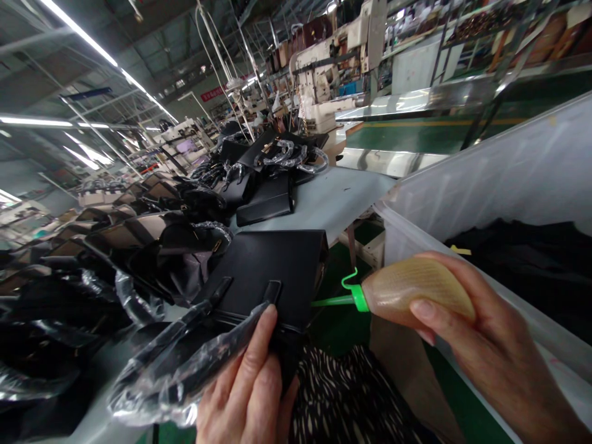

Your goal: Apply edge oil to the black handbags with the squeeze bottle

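A black handbag lies in front of me, its handle wrapped in clear plastic. My left hand grips the bag's near part, with the index fingertip pressed at the base of the handle; the thumb is mostly hidden behind the bag's edge. In my right hand is a yellowish squeeze bottle with a green cap. It is tipped on its side, and its thin green nozzle points left at the bag's right side edge. Whether the tip touches the bag I cannot tell.
More black handbags with plastic-wrapped handles crowd the grey table ahead and at left. A white bin holding dark material stands at right. Beyond the table is a sewing machine.
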Demonstrator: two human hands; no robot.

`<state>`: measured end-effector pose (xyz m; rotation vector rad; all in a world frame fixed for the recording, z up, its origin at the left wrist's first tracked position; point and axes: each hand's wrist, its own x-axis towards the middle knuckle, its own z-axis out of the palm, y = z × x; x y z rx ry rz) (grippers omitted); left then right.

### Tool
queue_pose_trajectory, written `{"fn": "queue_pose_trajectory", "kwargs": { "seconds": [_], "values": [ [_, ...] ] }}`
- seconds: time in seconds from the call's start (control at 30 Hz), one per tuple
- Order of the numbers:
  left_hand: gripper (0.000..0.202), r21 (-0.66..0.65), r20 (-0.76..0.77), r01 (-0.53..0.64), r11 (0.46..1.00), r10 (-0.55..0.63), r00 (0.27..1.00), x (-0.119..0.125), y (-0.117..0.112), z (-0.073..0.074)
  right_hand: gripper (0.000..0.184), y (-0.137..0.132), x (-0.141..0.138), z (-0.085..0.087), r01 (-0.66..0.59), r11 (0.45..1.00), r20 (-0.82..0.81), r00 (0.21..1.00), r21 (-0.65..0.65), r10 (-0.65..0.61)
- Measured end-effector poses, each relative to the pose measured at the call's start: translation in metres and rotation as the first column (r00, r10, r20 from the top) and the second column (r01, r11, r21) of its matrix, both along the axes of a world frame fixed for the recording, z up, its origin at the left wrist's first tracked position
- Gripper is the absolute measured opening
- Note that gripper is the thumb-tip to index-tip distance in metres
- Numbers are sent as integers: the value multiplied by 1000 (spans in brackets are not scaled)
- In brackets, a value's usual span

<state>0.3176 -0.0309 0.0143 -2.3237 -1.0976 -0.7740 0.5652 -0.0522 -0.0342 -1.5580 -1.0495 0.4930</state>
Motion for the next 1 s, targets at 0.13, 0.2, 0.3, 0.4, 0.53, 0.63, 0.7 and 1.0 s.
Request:
{"fn": "queue_pose_trajectory", "kwargs": {
  "seconds": [0.13,0.2,0.3,0.4,0.53,0.63,0.7,1.0],
  "values": [
    [6,-2,-8,-5,1000,5,1000,-3,0,0,42,2,-2,3,19,1000,-32,999,8,-19],
    [6,10,-27,12,1000,-12,1000,-4,1,0,42,4,-3,3,31,1000,-45,999,2,-31],
    [6,35,-42,13,999,-12,999,-7,3,-1,42,5,-4,3,30,1000,-29,999,-7,-30],
    [7,47,-35,-1,999,3,999,-9,4,-1,41,4,-6,3,31,999,-26,999,-12,-31],
    [9,65,-38,-6,998,8,999,-5,4,1,38,1,-9,5,-9,1000,-84,996,-3,9],
    [12,73,-3,-39,997,40,999,-1,3,2,36,0,-12,5,1,1000,-86,996,5,-1],
    [12,87,3,-44,995,44,999,0,2,3,37,-1,-13,4,8,1000,-90,996,16,-7],
    [9,119,39,-156,981,152,988,3,-2,6,43,-7,-19,-3,1,1000,-196,981,-31,-7]
  ]
}}
